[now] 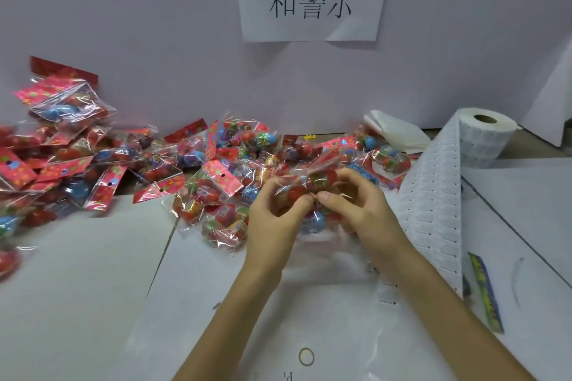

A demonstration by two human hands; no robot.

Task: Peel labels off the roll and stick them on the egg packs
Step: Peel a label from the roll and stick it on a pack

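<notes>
Holding one egg pack [312,185] raised above the table [86,288] centre, between both hands. Gripping its left end with left hand [275,219], fingers curled round the film; pinching its near edge with right hand [359,210], thumb against forefinger. Cannot make out any label under the thumbs. Located label strip [433,195] just right of right hand, long axis running from roll [486,136] at far right toward the near edge. Judged nearer right hand; left hand apart from it, across the pack. Expect next peel to need a rightward reach.
</notes>
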